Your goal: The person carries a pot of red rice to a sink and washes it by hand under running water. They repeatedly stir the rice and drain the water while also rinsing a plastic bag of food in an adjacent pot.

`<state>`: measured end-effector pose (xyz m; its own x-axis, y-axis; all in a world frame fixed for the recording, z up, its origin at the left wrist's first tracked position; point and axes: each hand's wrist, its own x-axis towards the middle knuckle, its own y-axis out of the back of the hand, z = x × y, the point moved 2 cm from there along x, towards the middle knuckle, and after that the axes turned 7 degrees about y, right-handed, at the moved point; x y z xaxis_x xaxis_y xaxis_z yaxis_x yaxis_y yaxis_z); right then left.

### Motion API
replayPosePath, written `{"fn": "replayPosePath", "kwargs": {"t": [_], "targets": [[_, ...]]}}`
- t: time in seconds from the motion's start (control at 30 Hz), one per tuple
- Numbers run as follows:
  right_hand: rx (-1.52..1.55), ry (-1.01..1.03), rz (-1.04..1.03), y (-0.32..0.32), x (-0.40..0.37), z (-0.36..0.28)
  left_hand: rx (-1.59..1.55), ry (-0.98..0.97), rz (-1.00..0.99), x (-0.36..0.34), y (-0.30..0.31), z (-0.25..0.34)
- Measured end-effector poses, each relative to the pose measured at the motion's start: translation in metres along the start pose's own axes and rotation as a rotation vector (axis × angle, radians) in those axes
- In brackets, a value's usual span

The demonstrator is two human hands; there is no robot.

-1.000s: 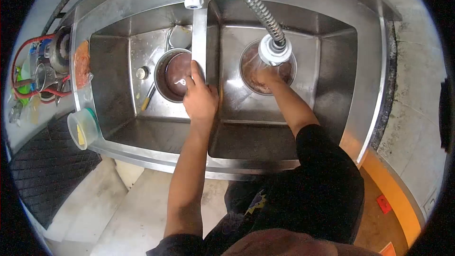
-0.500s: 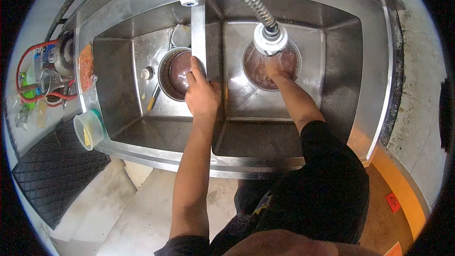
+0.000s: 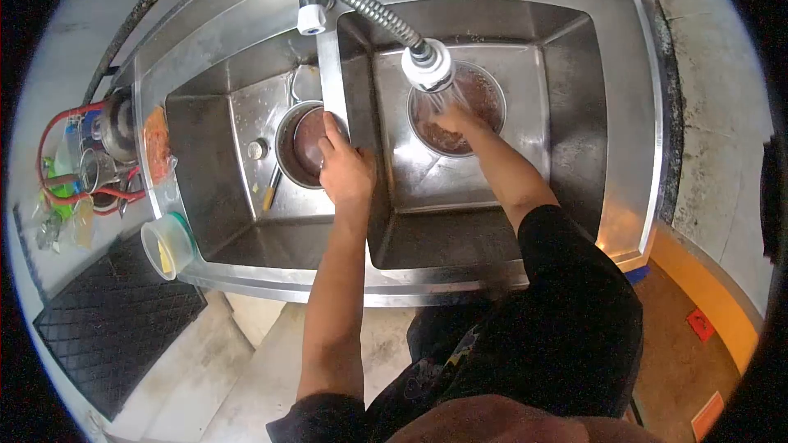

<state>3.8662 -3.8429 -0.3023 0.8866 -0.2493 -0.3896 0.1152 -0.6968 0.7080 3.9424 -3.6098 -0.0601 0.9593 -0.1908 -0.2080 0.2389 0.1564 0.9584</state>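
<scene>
In the left basin, a metal pot [image 3: 287,148] holds reddish-brown liquid [image 3: 310,138]. My left hand [image 3: 346,171] grips its right rim beside the basin divider, index finger stretched along the edge. A round metal pan [image 3: 411,125] with brownish-red contents [image 3: 474,97] sits on the floor of the right basin. Inside it is my right hand [image 3: 456,121], under water streaming from the white spray head [image 3: 428,66]; spray and blur hide how its fingers are set.
A long handle [image 3: 269,197], a small round metal piece [image 3: 257,148] and another metal utensil [image 3: 307,82] lie in the left basin. On the left ledge are a plastic tub [image 3: 167,246] and a bag with orange contents [image 3: 156,139]. A white-capped tap [image 3: 312,20] stands behind the divider.
The whole view has shifted slightly. My right hand has moved left within the pan, beneath the running water. My left hand stays at the pot's rim.
</scene>
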Motion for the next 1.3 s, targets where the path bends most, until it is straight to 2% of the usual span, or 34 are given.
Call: {"fn": "replayPosePath", "kwargs": {"t": [0.03, 0.07, 0.13, 0.17, 0.2, 0.27, 0.3, 0.33, 0.4, 0.47, 0.5, 0.57, 0.6, 0.63, 0.67, 0.9, 0.97, 1.0, 1.07, 1.13, 1.17, 1.23, 1.3], "targets": [[0.043, -0.182, -0.17, 0.033, -0.017, -0.034, 0.01, 0.005, -0.008, -0.001, 0.001, 0.0], [0.039, -0.184, -0.159, 0.043, -0.024, -0.04, 0.019, 0.01, -0.016, -0.001, 0.003, 0.001], [0.301, -0.152, -0.428, 0.058, -0.036, -0.049, -0.018, 0.034, -0.045, -0.002, 0.009, 0.006], [0.096, -0.09, -0.31, 0.057, -0.038, -0.046, -0.047, 0.065, -0.082, -0.003, 0.011, 0.009], [0.08, -0.085, -0.3, 0.056, -0.039, -0.041, -0.063, 0.064, -0.072, -0.004, 0.007, 0.007], [0.103, -0.061, -0.118, 0.062, -0.041, -0.026, 0.057, -0.162, 0.246, -0.009, 0.007, 0.011], [0.211, 0.109, 0.258, 0.067, -0.056, -0.024, 0.02, -0.338, 0.34, -0.016, 0.011, 0.016], [0.205, 0.109, 0.273, 0.075, -0.065, -0.027, 0.012, -0.348, 0.349, -0.014, 0.011, 0.026], [0.434, -0.025, 0.442, 0.097, -0.092, -0.028, -0.111, -0.737, 0.128, -0.024, -0.012, 0.049], [0.398, -0.127, 0.491, 0.117, -0.122, -0.034, -0.192, -0.651, -0.412, -0.012, -0.066, 0.079], [0.44, -0.158, 0.503, 0.123, -0.138, -0.032, -0.15, -0.653, -0.444, -0.007, -0.091, 0.093], [0.605, -0.075, 0.58, 0.114, -0.161, -0.007, -0.13, -0.659, -0.475, 0.02, -0.127, 0.123], [0.586, -0.081, 0.577, 0.113, -0.172, 0.003, 0.097, -0.651, -0.575, 0.037, -0.145, 0.14], [0.704, -0.143, 0.591, 0.11, -0.184, 0.015, 0.325, -0.633, -0.679, 0.041, -0.162, 0.149], [0.823, -0.214, 0.598, 0.109, -0.198, 0.021, 0.303, -0.625, -0.702, 0.033, -0.176, 0.151], [0.904, -0.308, 0.672, 0.112, -0.252, 0.012, 0.285, -0.593, -0.738, 0.073, -0.251, 0.167], [0.794, -0.365, 0.414, 0.132, -0.239, -0.022, 0.303, -0.6, -0.736, 0.08, -0.268, 0.178], [0.8, -0.369, 0.417, 0.137, -0.226, -0.034, 0.309, -0.606, -0.725, 0.086, -0.274, 0.185], [0.841, -0.2, 0.402, 0.142, -0.189, -0.058, 0.318, -0.617, -0.689, 0.095, -0.273, 0.195], [1.166, -0.114, 0.527, 0.124, -0.147, -0.067, 0.329, -0.634, -0.647, 0.091, -0.268, 0.194], [1.17, -0.107, 0.538, 0.123, -0.131, -0.069, 0.333, -0.644, -0.623, 0.088, -0.266, 0.193], [0.503, -0.181, 0.564, 0.132, -0.106, -0.072, 0.337, -0.657, -0.576, 0.078, -0.256, 0.188], [0.413, -0.148, 0.627, 0.123, -0.081, -0.055, 0.334, -0.661, -0.528, 0.068, -0.25, 0.19]]}}
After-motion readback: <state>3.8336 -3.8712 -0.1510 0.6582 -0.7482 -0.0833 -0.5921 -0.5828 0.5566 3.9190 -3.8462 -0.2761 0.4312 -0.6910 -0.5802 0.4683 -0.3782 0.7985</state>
